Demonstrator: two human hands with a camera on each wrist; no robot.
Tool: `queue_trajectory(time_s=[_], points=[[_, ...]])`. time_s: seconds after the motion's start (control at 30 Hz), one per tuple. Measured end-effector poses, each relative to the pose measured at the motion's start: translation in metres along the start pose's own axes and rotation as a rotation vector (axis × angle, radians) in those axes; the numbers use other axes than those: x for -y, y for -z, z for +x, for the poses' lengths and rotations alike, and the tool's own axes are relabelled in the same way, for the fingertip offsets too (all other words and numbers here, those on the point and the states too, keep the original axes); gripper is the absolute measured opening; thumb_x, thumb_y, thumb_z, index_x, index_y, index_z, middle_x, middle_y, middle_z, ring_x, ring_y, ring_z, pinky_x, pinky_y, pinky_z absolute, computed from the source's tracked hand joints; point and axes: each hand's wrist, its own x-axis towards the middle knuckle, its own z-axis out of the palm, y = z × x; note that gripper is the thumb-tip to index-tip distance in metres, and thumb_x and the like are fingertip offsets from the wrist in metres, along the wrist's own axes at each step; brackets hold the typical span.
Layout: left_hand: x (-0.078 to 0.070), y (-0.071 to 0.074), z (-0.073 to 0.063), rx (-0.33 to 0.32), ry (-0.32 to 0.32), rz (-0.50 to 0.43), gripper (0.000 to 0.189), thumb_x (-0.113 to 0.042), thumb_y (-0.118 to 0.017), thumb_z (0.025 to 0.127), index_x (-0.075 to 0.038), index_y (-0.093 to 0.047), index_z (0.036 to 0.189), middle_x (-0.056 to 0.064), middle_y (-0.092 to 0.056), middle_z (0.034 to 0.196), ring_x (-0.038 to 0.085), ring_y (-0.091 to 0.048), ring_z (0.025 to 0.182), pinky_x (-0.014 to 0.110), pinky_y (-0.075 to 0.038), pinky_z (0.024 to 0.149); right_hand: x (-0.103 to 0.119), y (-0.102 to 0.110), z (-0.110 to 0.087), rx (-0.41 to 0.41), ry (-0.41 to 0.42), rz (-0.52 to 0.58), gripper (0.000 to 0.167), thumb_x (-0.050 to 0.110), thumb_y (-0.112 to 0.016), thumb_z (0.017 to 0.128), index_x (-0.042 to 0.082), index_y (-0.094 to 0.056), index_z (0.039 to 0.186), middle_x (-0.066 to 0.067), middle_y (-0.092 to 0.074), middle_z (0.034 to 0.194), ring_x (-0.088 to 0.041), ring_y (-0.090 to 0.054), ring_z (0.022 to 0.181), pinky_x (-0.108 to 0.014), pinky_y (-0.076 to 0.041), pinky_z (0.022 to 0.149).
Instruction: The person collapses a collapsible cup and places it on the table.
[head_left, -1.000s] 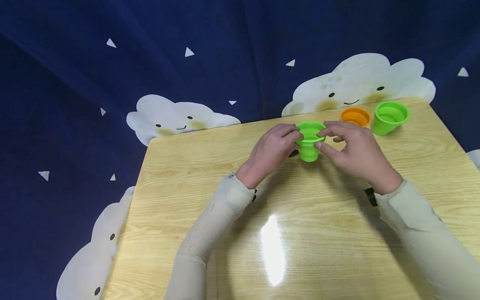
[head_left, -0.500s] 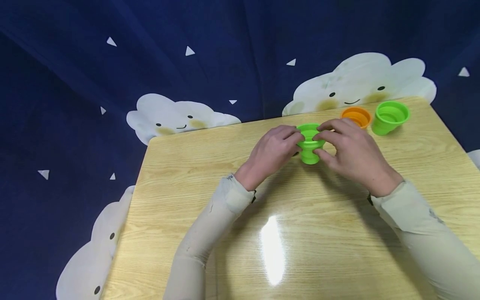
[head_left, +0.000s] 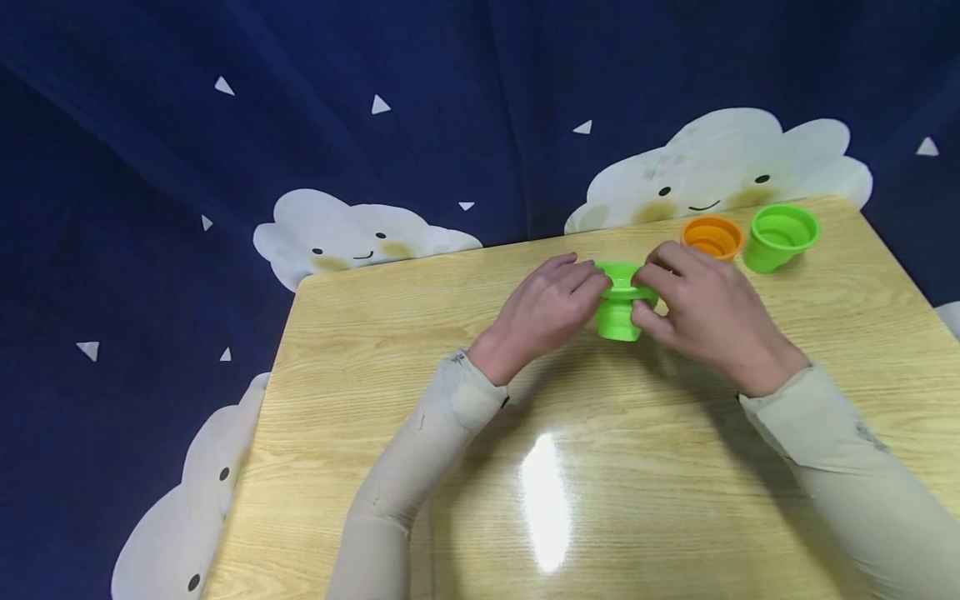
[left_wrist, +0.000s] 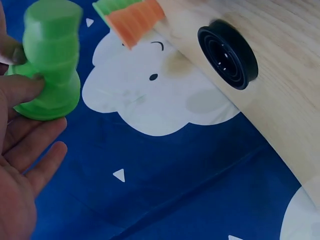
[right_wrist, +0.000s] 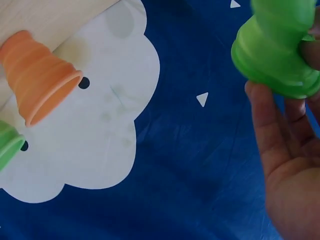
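Both hands hold a green collapsible cup point(head_left: 618, 322) over the back part of the table, its narrow base downward. My left hand point(head_left: 542, 315) grips the left side of the rim, thumb on the wall and fingers at the edge. Opposite it, my right hand point(head_left: 711, 315) pinches the right side of the rim between thumb and curled fingers. In the left wrist view the cup point(left_wrist: 54, 50) has a stepped wall that flares widely at the rim. From the right wrist view, the cup's flared part point(right_wrist: 272, 55) sits close against fingertips and thumb.
An orange collapsible cup point(head_left: 711, 237) and a second green cup point(head_left: 777, 240) stand upright at the table's back right. A flat black round piece with concentric rings point(left_wrist: 227, 55) lies on the table point(head_left: 360, 350). Behind the back edge hangs a dark blue cloud-print cloth point(head_left: 420, 150).
The held cup has come slightly toward me, and its rim looks flatter and more spread. The right fingers have curled further over the rim. The black piece has become hidden in the head view.
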Motion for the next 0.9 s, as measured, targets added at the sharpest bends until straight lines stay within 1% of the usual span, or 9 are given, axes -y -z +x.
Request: queue_trajectory(time_s=[0.2, 0.33, 0.4, 0.47, 0.6, 0.67, 0.73, 0.8, 0.9], points=[[-0.001, 0.002, -0.004, -0.017, 0.060, -0.149, 0.019, -0.006, -0.058, 0.100, 0.000, -0.070, 0.113, 0.007, -0.073, 0.108, 0.019, -0.070, 0.099, 0.031, -0.046, 0.106, -0.002, 0.002, -0.004, -0.043, -0.001, 0.087, 0.020, 0.016, -0.063, 0.085, 0.001, -0.071, 0.096, -0.010, -0.066, 0.091, -0.024, -0.060, 0.074, -0.040, -0.053, 0.058], [-0.002, 0.001, -0.005, -0.055, 0.105, -0.247, 0.023, -0.006, -0.060, 0.100, 0.003, -0.067, 0.119, 0.011, -0.073, 0.110, 0.019, -0.070, 0.097, 0.025, -0.047, 0.103, -0.002, -0.001, -0.007, -0.061, -0.013, 0.122, 0.023, 0.013, -0.066, 0.089, -0.002, -0.072, 0.105, -0.013, -0.067, 0.095, -0.024, -0.064, 0.073, -0.042, -0.057, 0.058], [-0.004, -0.001, -0.004, -0.081, 0.128, -0.270, 0.021, -0.006, -0.059, 0.100, 0.003, -0.066, 0.118, 0.010, -0.073, 0.107, 0.019, -0.071, 0.093, 0.022, -0.050, 0.097, -0.001, -0.003, -0.008, -0.072, -0.016, 0.127, 0.023, 0.010, -0.067, 0.090, -0.004, -0.071, 0.107, -0.014, -0.067, 0.096, -0.025, -0.065, 0.073, -0.042, -0.058, 0.058], [-0.006, -0.003, -0.003, -0.107, 0.156, -0.276, 0.017, -0.005, -0.059, 0.100, 0.001, -0.065, 0.115, 0.009, -0.073, 0.101, 0.018, -0.070, 0.086, 0.020, -0.054, 0.087, -0.001, -0.006, -0.009, -0.088, -0.021, 0.123, 0.021, 0.007, -0.068, 0.090, -0.006, -0.070, 0.107, -0.015, -0.066, 0.097, -0.027, -0.065, 0.074, -0.043, -0.059, 0.059], [-0.013, -0.006, -0.001, -0.138, 0.266, -0.343, 0.010, -0.005, -0.060, 0.098, -0.002, -0.064, 0.107, 0.006, -0.070, 0.087, 0.015, -0.064, 0.070, 0.019, -0.053, 0.068, 0.002, -0.013, -0.009, -0.103, -0.052, 0.107, 0.017, -0.003, -0.070, 0.090, -0.007, -0.069, 0.106, -0.017, -0.066, 0.096, -0.031, -0.065, 0.081, -0.047, -0.059, 0.067], [-0.016, -0.007, 0.000, -0.146, 0.350, -0.445, 0.009, -0.006, -0.061, 0.097, -0.002, -0.063, 0.105, 0.005, -0.069, 0.085, 0.013, -0.063, 0.070, 0.017, -0.051, 0.066, 0.004, -0.014, -0.010, -0.103, -0.085, 0.112, 0.019, -0.007, -0.071, 0.089, -0.008, -0.068, 0.108, -0.018, -0.066, 0.098, -0.033, -0.066, 0.085, -0.049, -0.059, 0.072], [-0.018, -0.006, 0.000, -0.154, 0.442, -0.599, 0.009, -0.007, -0.063, 0.098, -0.003, -0.063, 0.105, 0.007, -0.071, 0.089, 0.011, -0.065, 0.074, 0.016, -0.052, 0.069, 0.005, -0.016, -0.010, -0.116, -0.128, 0.123, 0.022, -0.010, -0.071, 0.089, -0.009, -0.068, 0.110, -0.019, -0.066, 0.098, -0.032, -0.065, 0.084, -0.045, -0.059, 0.072], [-0.020, 0.001, 0.000, -0.162, 0.531, -0.784, 0.009, -0.006, -0.065, 0.098, -0.001, -0.063, 0.105, 0.010, -0.072, 0.095, 0.011, -0.067, 0.080, 0.019, -0.055, 0.074, 0.005, -0.016, -0.010, -0.138, -0.182, 0.141, 0.023, -0.011, -0.070, 0.088, -0.009, -0.068, 0.111, -0.018, -0.067, 0.096, -0.029, -0.065, 0.079, -0.031, -0.056, 0.073], [-0.023, 0.012, -0.002, -0.169, 0.621, -1.050, 0.012, 0.001, -0.069, 0.094, 0.004, -0.064, 0.105, 0.017, -0.071, 0.107, 0.016, -0.069, 0.091, 0.030, -0.060, 0.079, 0.003, -0.015, -0.009, -0.187, -0.243, 0.165, 0.022, -0.013, -0.069, 0.087, -0.010, -0.070, 0.109, -0.018, -0.068, 0.090, -0.022, -0.061, 0.070, -0.016, -0.045, 0.068]])
